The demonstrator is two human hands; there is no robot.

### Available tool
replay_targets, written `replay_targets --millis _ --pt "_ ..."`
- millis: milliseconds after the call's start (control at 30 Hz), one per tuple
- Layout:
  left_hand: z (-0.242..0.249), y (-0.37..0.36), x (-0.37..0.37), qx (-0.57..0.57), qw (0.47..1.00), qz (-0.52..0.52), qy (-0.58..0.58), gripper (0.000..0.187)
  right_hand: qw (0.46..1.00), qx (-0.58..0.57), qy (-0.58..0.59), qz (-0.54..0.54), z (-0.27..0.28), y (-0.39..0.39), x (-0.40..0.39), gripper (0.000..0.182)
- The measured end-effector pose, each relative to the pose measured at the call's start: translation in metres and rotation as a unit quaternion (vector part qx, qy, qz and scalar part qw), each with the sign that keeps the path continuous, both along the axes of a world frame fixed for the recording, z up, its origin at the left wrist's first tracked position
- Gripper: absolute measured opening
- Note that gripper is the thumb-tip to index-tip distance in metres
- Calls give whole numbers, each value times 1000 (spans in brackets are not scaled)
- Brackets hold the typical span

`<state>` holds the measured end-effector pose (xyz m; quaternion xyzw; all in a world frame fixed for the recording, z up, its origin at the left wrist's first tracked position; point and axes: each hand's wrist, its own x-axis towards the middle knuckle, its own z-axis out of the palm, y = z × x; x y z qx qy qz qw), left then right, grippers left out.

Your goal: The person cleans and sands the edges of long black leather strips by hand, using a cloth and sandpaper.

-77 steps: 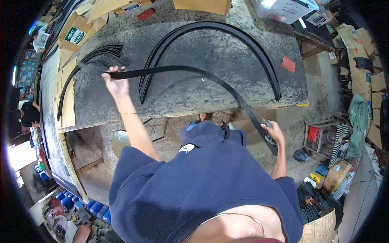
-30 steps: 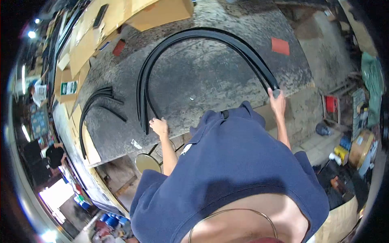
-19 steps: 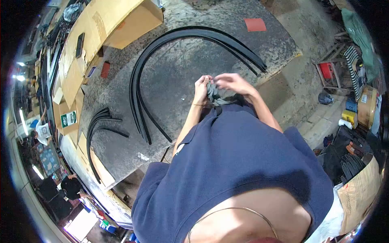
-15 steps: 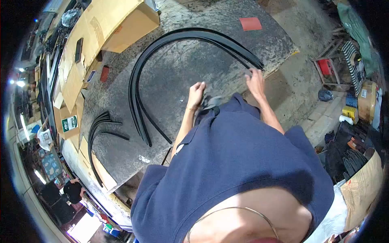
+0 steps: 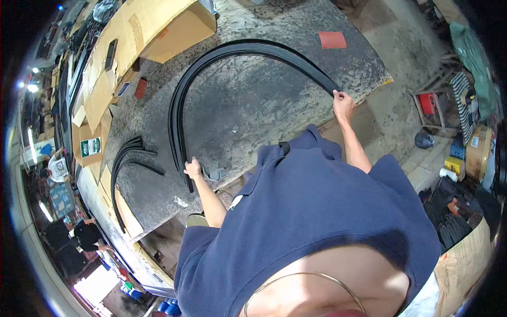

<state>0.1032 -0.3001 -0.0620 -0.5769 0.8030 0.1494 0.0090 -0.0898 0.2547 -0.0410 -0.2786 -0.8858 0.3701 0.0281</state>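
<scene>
A bundle of long black rubber strips lies in a wide arch on the dark worktable. My right hand is closed on the bundle's right end, near the table edge. At the other leg of the arch, my left hand has its fingers closed at the strips' side, a little above their lower ends. Between that hand and the bundle the exact contact is partly hidden. A grey cloth-like piece lies beside my left wrist. Further left is a smaller group of curved black strips, with ends fanned out.
A large cardboard box stands at the back left, with a dark phone-like object on it. Red sheets lie on the table. On the right are a wooden stool frame and boxes. A person is at the lower left.
My left hand has moved left and down to the strips' lower ends. The loose strips at both ends now lie together with the bundle. My right hand has shifted slightly right and closed on its end.
</scene>
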Motion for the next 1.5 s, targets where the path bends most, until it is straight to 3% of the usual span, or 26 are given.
replay_targets --millis 33,200,367,533,800,867,933,1133,1200,1300,1367,1400,1500 --pt "4 4 -3 2 1000 -15 -3 65 1000 -2 3 6 -1 1 -3 25" --pt "-10 87 -12 -28 992 -71 101 35 997 24 -54 50 5 8 -9 30" --pt "-12 196 -4 -8 978 -121 167 26 996 34 -23 84 3 10 -11 31" --pt "0 239 29 21 972 -131 195 23 994 7 -22 109 -13 18 -14 30" --pt "1 224 74 35 972 -70 221 20 984 -47 42 167 -77 49 -17 24" --pt "-5 217 81 22 967 -34 250 20 982 -97 14 160 -68 47 -17 24" --pt "-8 208 89 20 962 -54 268 19 982 -92 27 160 -91 55 -22 23" --pt "8 162 160 66 954 -71 285 17 963 56 86 247 -61 28 -11 14" --pt "9 143 192 45 962 -70 262 16 929 219 91 282 -47 14 -5 18" --pt "11 117 240 36 968 -41 246 15 887 308 56 338 -19 -9 8 27" --pt "12 103 265 8 971 -31 236 15 899 272 -6 342 -14 -17 10 35" --pt "12 99 275 -7 974 -31 223 15 890 284 34 356 -28 -9 7 39" --pt "6 95 292 -4 981 -32 189 16 893 270 -5 361 8 -30 24 44"
